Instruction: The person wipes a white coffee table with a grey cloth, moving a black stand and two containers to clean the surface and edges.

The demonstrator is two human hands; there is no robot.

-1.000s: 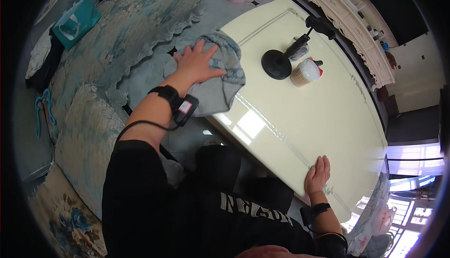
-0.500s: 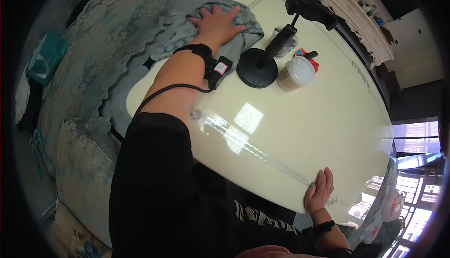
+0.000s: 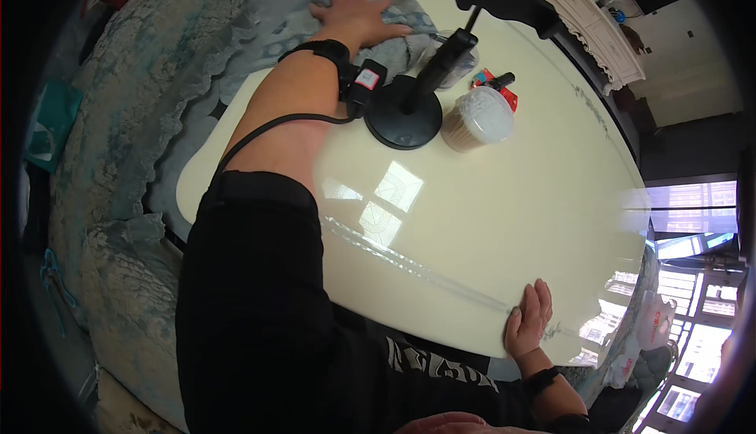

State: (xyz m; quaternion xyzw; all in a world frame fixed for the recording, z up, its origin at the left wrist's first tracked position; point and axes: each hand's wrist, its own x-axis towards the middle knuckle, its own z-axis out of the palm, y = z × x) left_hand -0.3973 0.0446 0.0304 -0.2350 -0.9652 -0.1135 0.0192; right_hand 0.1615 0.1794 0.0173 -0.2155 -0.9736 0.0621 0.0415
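Observation:
My left hand (image 3: 362, 18) lies spread on a crumpled grey-blue patterned cloth (image 3: 405, 10) at the table's far left, fingers apart and pressing flat. A black strap circles that wrist, with a small black device and cable beside it. Toward the lower right, my right hand (image 3: 529, 320) rests flat near the near edge of the glossy cream table (image 3: 472, 213), its fingers stretched out. Right of my left forearm stands a black round-based stand (image 3: 403, 119) with a clamp-like head. Beside it is a clear lidded tub of thin sticks (image 3: 476, 119).
Behind the tub are a clear container (image 3: 459, 68) and a red packet (image 3: 504, 95) with a small black item. A patterned sofa (image 3: 118, 142) runs along the left, with a teal box (image 3: 53, 123) past it. An ornate cream cabinet (image 3: 567, 16) stands at the far right.
My left hand has slid a little farther away and rightward relative to the stand, bunching the cloth. The whole view has shifted, so the tabletop things appear farther left. My right hand stays put.

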